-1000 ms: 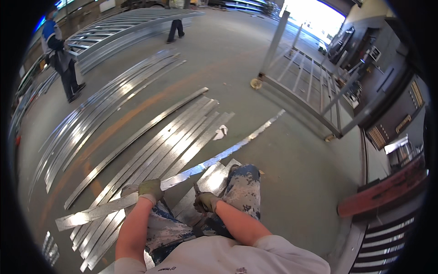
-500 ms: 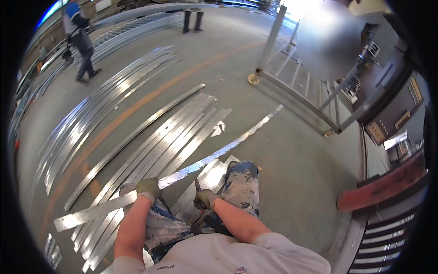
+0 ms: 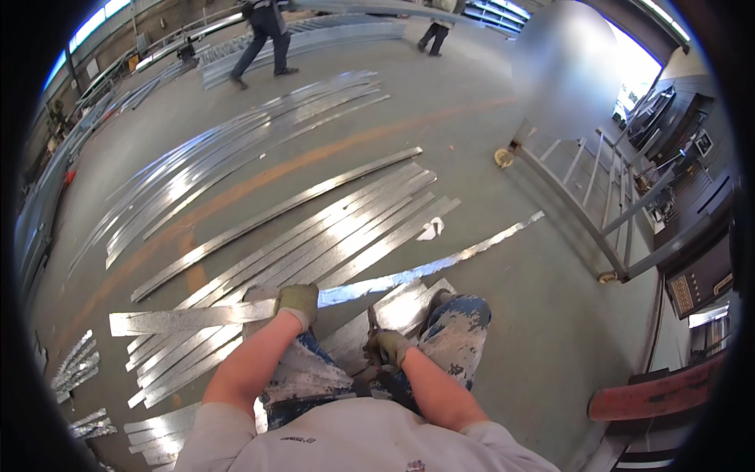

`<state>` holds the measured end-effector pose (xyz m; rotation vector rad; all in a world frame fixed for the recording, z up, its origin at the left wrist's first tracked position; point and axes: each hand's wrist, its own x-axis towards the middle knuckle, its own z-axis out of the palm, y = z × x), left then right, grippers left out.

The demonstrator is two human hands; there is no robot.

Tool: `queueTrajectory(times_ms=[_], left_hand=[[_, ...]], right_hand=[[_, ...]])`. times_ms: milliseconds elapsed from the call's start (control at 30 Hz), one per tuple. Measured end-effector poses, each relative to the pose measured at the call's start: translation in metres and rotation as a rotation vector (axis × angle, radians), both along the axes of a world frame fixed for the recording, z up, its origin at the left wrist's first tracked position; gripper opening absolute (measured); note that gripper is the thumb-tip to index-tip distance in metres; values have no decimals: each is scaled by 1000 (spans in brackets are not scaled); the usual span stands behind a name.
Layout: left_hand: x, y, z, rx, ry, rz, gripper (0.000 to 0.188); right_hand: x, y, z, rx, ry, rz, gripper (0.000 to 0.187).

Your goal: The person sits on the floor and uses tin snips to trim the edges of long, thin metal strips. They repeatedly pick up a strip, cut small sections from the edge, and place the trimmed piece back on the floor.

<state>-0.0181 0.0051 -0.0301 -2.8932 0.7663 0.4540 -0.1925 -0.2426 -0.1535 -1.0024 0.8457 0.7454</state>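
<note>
My left hand (image 3: 297,300), in an olive work glove, is closed round a long, thin sheet-metal strip (image 3: 377,282). One end reaches left over the strips on the floor and the other runs far to the right. My right hand (image 3: 387,346), also gloved, grips a slim dark hand tool (image 3: 373,321) between my knees. It resembles snips or pliers, but its jaws are too small to make out. Beneath that tool lie short, wide metal pieces (image 3: 405,307). Flat metal strips (image 3: 314,232) lie side by side ahead of my left hand.
A narrow metal channel (image 3: 275,224) and another batch of shiny strips (image 3: 189,177) lie farther off, either side of an orange floor line (image 3: 314,161). A wheeled metal frame (image 3: 570,197) stands at right, near a red beam (image 3: 653,397). Two people (image 3: 267,39) walk at the back.
My view has turned left, so the scene sits farther right. Both hands keep their holds, on the strip and the tool. The people at the back have walked to the right.
</note>
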Motion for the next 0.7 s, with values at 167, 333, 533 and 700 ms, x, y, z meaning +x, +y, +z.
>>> queueTrajectory(times_ms=[167,333,533,700], left_hand=[[14,26,-7,-115,6,30,58],[19,-7,19,-112,33,-12,34],[33,-23,4,-55,74,2,36],[33,-28,-7,-69,86,-48,38]], right_hand=[[0,13,22,-26,51,28,4],[2,5,22,-22,-50,-124,38],[3,10,45,-22,-42,-138,32],[-7,1,32,-7,-86,-60,35]])
